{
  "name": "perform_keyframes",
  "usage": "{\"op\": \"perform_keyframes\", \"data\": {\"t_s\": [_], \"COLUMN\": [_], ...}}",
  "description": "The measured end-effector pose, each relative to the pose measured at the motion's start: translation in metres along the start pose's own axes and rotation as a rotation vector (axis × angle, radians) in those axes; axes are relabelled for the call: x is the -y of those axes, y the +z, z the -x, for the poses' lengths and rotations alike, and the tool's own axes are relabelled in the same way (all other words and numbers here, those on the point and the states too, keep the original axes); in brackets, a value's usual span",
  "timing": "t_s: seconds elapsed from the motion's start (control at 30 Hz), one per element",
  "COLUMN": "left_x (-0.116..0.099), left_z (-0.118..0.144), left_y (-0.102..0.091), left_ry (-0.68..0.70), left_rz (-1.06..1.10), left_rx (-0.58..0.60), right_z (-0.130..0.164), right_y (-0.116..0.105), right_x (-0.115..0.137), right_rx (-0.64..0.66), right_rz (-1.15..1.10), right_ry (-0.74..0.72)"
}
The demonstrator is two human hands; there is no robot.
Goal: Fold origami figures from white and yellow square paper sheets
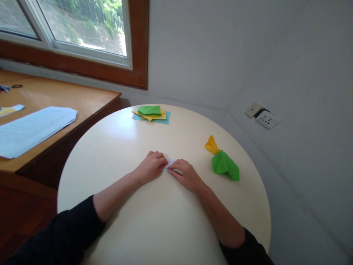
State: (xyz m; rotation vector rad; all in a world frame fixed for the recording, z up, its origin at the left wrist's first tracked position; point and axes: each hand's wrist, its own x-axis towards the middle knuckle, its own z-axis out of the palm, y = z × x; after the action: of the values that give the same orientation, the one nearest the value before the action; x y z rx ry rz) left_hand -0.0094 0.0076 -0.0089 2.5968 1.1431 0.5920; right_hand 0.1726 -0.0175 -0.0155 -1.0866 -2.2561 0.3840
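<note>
- A small white paper piece (170, 165) is being pressed flat against the round counter (116, 147), about midway between its left and right edges and a little nearer the near edge than the far one.
- The paper is being pinned between the two hands: the left hand (151, 165) is lying on its left side, the right hand (185, 173) on its right, so both are equally near and both are touching it.
- The fingers of the left hand (160, 159) are being curled down onto the paper's left end; those of the right hand (174, 167) are being bent onto its right end. Neither hand is clenched into a fist, and nothing is being lifted.
- Only a thin strip is being left visible in the gap, so the long axis cannot be told with certainty; it appears to be running left to right.
- A folded green paper (224, 166) and a folded yellow paper (211, 145) are being left untouched towards the right edge, well apart from the right hand.
- A stack of coloured sheets (151, 113) is being kept at the far edge.
</note>
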Motion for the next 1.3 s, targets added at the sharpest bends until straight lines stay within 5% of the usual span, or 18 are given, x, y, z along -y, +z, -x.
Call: {"op": "perform_keyframes", "data": {"t_s": [0.4,0.93,1.3], "left_x": [-0.0075,-0.0051,-0.0059], "left_z": [0.0025,0.0011,-0.0015], "left_y": [-0.0086,-0.003,-0.003], "left_ry": [0.03,-0.092,-0.167], "left_rz": [0.032,0.174,0.235], "left_rx": [0.066,0.059,0.059], "right_z": [-0.0023,0.0002,-0.0019], "right_y": [0.0048,-0.0008,0.0078], "right_x": [-0.0003,-0.0027,-0.0056], "right_rx": [0.009,0.002,-0.104], "right_rz": [0.132,0.145,0.19], "right_ry": [0.059,0.037,0.194]}}
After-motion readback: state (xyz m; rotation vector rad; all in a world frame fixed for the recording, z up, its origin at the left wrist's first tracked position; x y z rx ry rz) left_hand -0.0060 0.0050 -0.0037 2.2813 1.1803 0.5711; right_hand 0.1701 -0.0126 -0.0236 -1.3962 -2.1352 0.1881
